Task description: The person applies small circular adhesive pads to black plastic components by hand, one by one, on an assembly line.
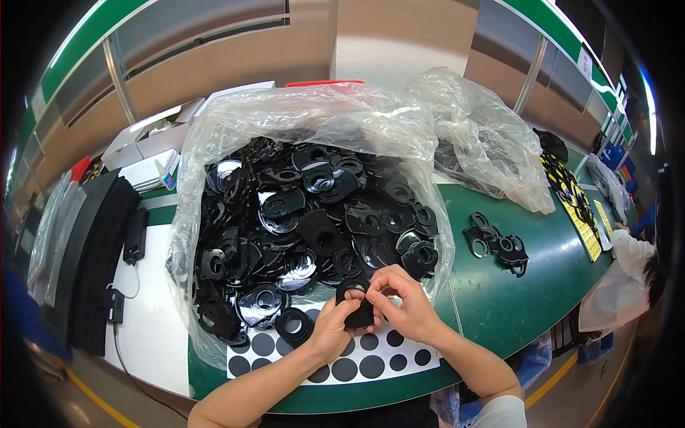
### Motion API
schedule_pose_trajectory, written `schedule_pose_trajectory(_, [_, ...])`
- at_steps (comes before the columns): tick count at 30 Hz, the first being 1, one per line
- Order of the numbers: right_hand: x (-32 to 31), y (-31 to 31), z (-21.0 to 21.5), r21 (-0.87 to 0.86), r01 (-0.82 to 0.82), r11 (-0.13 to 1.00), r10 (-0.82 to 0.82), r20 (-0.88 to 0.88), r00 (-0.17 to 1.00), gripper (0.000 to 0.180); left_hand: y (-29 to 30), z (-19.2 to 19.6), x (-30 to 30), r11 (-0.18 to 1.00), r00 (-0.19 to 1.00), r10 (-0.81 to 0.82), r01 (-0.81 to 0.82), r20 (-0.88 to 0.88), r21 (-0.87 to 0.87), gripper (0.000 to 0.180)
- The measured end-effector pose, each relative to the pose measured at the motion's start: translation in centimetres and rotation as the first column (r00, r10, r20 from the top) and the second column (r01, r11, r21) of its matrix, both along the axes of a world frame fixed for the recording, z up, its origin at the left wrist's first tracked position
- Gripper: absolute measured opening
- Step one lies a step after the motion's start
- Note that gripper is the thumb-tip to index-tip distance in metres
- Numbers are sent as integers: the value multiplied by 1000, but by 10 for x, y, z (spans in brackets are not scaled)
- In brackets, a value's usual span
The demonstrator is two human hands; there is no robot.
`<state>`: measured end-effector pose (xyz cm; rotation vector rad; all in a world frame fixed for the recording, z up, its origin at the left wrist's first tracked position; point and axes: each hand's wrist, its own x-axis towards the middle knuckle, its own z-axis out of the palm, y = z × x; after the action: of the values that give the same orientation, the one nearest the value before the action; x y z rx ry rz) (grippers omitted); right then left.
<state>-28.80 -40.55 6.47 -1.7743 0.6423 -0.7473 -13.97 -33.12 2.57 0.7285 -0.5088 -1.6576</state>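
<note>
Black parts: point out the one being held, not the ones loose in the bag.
The black ring pinched between the left hand and right hand, above the dot sheet; the rest lie piled in the clear bag.

Flat black plastic ring piece (354, 299), upright between both hands' fingertips.

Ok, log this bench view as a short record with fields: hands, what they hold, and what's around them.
left hand: left hand grips black ring part from below
right hand: right hand pinches the same part from the right
under hands: white sheet of black round stickers
behind hands: open clear plastic bag heaped with black plastic parts
right side: small pile of black parts on green table
</note>
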Motion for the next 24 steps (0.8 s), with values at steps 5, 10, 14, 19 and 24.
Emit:
schedule_pose_trajectory(5, [0,-5,0,-452,66,890,-78,-9,997,7,-1,3,-1,1000,999,-3,3,40,0,23])
schedule_pose_trajectory(10, [3,3,7,-470,215,856,-238,10,971,7,1,12,-6,999,995,34,-37,89,32,25])
schedule_pose_trajectory(14, [-1,1,7,-23,215,976,-215,14,977,15,-1,6,-6,1000,990,-18,20,138,-16,28])
schedule_pose_trajectory(19, [-3,-3,10,-5,215,977,-215,-56,975,14,0,6,-7,996,966,-49,66,253,-59,30])
schedule_pose_trajectory(24, [-6,-5,9,25,246,969,-240,-145,960,13,1,8,-7,992,928,-76,108,364,-69,37])
